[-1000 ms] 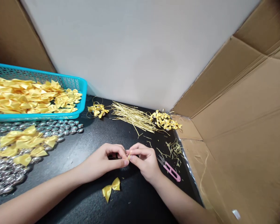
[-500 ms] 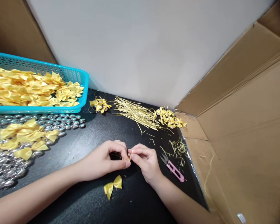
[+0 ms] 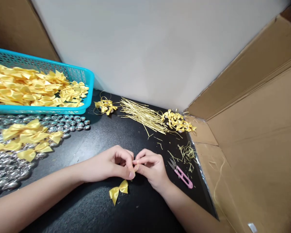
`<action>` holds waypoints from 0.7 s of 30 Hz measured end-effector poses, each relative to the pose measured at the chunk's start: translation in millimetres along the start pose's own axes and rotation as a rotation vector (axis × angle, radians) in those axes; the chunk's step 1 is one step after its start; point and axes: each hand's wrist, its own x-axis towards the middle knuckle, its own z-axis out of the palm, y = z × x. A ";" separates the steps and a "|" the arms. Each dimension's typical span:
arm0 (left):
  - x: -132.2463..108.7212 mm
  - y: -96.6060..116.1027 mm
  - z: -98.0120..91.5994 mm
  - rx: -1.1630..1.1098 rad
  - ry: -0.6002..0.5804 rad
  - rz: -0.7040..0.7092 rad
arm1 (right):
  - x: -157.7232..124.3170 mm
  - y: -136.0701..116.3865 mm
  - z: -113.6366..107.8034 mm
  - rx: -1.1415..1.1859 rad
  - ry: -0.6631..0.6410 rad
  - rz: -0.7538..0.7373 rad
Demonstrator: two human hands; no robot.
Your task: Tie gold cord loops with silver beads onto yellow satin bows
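Gold cord (image 3: 137, 167) at the fingertips, in the narrow gap between the two hands; only a short, bowed length shows, its long axis running from the left thumb tip up and away toward the right fingertips; both hands meet it, so neither is nearer; left hand (image 3: 122, 164) pinches the lower part between thumb and forefinger, other fingers curled; right hand (image 3: 151, 167) appears to pinch the upper part, thumb against forefinger; cannot tell whether the fingers hide anything more; yellow bow (image 3: 119, 191) lies loose on the black table (image 3: 92, 207), just on the wearer's side of the left thumb, touching neither hand; its long axis slants, right wing farther away; left hand is nearer to it; pink snips (image 3: 183, 178) lie just right of the right hand, blades pointing away and leftward; beyond, a bundle of cords (image 3: 145, 116); far left, silver beads (image 3: 8, 173) and a blue basket (image 3: 90, 85).
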 end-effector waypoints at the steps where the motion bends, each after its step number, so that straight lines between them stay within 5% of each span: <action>1: 0.1 -1.1 -1.0 -0.046 -0.019 -0.047 | -0.5 -0.4 -0.3 -0.012 -0.013 -0.008; 8: 2.2 -10.1 -4.4 -0.106 -0.107 -0.297 | -2.0 -3.9 -3.4 -0.147 -0.159 -0.046; 21: 2.2 -7.1 0.3 0.008 -0.182 -0.301 | 7.0 -21.7 -10.9 -0.284 -0.503 -0.097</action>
